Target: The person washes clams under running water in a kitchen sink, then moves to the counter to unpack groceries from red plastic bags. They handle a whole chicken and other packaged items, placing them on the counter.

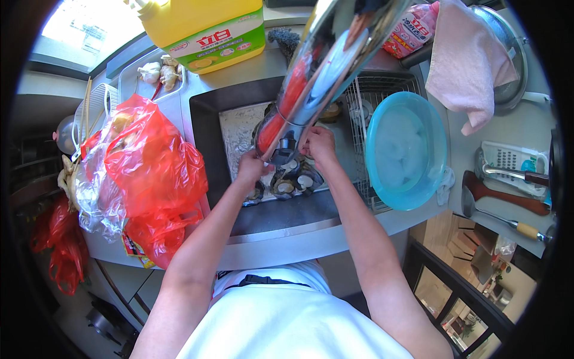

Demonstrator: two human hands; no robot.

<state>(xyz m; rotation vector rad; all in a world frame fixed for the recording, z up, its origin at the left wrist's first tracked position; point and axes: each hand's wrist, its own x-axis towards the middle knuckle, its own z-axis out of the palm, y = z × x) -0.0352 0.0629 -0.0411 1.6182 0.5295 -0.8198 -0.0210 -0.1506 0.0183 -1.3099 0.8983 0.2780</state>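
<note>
A large chrome tap [298,96] passes close in front of the camera and reflects red and blue. It hides the middle of the dark sink [278,220]. My left hand [252,168] is low in the sink at the tap's left side, its fingertips partly covered. On the other side of the tap, my right hand [319,144] has curled fingers. Whatever lies between the hands is hidden. Just below them, several shellfish [284,185] with dark shells and pale flesh rest on a silvery surface [232,139] in the sink.
Left of the sink lie red plastic bags [152,166]. A yellow detergent jug [206,36] stands behind, beside a tray [128,80] with garlic [149,72] and ginger [169,77]. At right are a wire rack [358,134], a blue basin [374,170] of cloudy water and a pink towel [471,67].
</note>
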